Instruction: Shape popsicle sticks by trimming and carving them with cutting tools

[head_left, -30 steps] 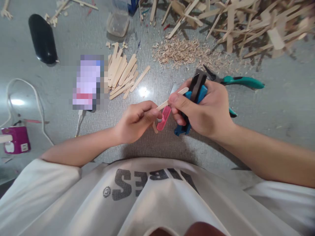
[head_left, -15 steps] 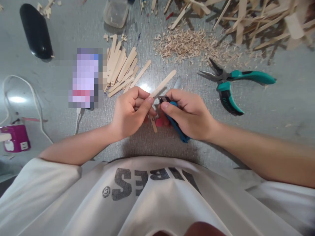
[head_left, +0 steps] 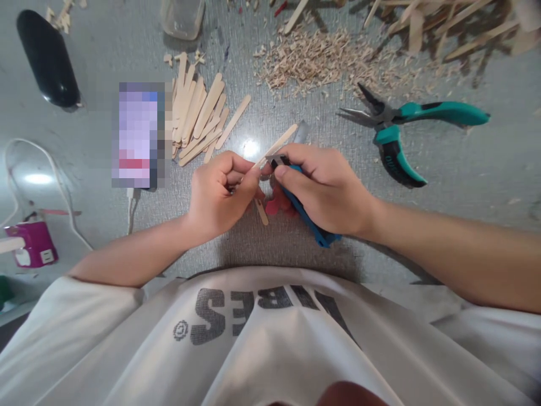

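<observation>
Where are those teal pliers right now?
The teal pliers lie open on the grey table, upper right, beyond the right hand, just below the wood shavings.

We wear a white T-shirt (head_left: 270,338) w/ short sleeves, grey block lettering across the chest (head_left: 257,307), plus a small round grey logo (head_left: 181,330) on its left. Both forearms bare, no watch/rings.

Grey textured tabletop (head_left: 465,186), bright lamp glare (head_left: 250,149); surface possibly laminate.
</observation>
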{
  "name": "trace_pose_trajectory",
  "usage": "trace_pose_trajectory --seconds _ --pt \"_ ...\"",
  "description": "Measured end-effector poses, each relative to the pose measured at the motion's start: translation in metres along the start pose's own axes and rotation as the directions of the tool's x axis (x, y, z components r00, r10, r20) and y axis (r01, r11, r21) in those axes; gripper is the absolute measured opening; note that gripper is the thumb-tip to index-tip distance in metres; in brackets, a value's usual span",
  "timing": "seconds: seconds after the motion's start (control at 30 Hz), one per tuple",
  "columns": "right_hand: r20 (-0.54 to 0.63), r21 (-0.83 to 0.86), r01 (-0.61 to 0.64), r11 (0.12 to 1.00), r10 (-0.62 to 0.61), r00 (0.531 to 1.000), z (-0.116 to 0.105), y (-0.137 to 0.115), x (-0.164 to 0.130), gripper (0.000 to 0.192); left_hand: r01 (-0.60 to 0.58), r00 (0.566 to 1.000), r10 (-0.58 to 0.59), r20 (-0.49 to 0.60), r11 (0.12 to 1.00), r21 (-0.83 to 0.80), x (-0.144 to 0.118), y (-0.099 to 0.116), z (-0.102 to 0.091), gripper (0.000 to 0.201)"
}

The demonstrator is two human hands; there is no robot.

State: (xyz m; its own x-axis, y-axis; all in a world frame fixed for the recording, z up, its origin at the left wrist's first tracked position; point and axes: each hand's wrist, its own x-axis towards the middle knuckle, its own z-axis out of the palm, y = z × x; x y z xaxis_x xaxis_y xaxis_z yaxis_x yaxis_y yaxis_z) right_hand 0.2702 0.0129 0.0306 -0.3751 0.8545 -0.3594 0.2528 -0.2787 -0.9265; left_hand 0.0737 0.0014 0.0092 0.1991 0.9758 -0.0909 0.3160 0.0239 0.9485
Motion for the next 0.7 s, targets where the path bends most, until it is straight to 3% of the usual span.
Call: trace_pose_trajectory --seconds 0.3,0.47,0.7 --pt "-0.008 -0.044 -0.02 0.999 0.019 1.0 0.004 -0.002 -0.003 0.032 -0.094 0.996 0.094 0.011 0.986 0.135 -0.003 -0.001 0.0 0.039" --pt "-0.006 0.026 -0.21 0.977 0.211 0.978 0.007 -0.013 -0.005 0.036 -0.114 0.993 0.105 0.061 0.98 0.166 -0.004 0.002 -0.001 0.035" --pt "0.073 0.14 -0.449 0.883 0.443 0.894 0.005 -0.018 -0.001 0.031 -0.139 0.987 0.121 0.102 0.97 0.2 -0.006 -0.001 -0.002 0.035"
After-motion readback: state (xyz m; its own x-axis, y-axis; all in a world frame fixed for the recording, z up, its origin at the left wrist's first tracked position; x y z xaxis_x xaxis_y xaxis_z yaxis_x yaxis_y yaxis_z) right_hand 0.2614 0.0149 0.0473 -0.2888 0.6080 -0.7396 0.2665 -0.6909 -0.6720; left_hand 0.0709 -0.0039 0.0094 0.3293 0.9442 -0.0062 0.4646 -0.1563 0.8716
